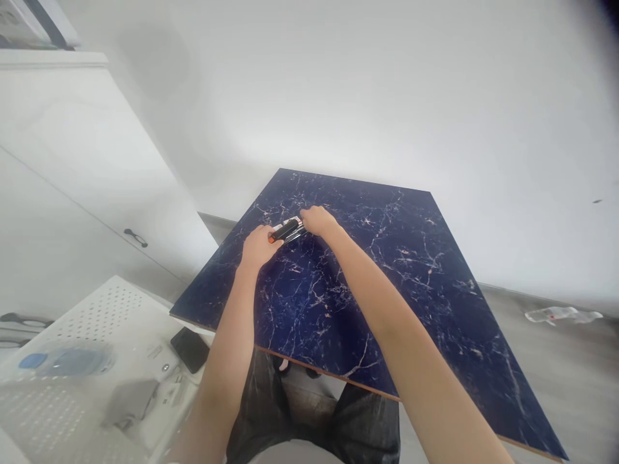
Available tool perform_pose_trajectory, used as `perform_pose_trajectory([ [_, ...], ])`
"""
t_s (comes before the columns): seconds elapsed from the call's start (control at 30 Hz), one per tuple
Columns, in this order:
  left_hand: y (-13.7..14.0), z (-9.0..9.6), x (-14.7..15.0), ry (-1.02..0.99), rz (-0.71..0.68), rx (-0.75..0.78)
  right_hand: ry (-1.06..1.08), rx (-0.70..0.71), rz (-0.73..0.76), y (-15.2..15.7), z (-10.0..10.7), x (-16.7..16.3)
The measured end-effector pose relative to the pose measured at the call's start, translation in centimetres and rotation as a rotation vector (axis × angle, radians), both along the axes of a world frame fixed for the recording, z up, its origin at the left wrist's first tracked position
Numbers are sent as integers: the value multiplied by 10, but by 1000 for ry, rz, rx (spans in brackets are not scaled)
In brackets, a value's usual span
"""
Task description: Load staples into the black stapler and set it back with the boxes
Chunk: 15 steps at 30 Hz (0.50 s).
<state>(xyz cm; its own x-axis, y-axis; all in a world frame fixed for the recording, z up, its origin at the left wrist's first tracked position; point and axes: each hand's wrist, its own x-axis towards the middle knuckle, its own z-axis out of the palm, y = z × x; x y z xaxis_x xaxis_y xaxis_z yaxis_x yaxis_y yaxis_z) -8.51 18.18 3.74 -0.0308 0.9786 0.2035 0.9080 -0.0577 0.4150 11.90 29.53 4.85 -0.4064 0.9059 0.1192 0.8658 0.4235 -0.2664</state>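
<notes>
A small black item with an orange end point(286, 231) is between my two hands, over the dark blue marbled table point(401, 258). Clear, shiny material and a whitish part show along its sides; its exact kind cannot be made out. At its left, orange end, my left hand point(258, 246) is closed, with the thumb along the near side. My right hand point(316, 220) pinches the far right end, its fingers bent and partly hidden by the back of the hand.
On the left stands a white perforated surface point(97, 309) holding a clear bottle with a blue cap point(72, 361), a black phone point(190, 350) and a grey pouch-like object point(131, 401). A white cabinet point(72, 161) rises behind. Clear plastic bottles point(563, 315) lie on the floor at right.
</notes>
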Motion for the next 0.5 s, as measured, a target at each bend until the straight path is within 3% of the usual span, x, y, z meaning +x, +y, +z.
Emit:
perform_pose_trajectory([
  [0.3, -1, 1, 1, 7, 38, 20, 174, 38, -309, -24, -19, 19],
  [0.5, -1, -1, 3, -10, 80, 54, 236, -13, -329, -44, -36, 19],
])
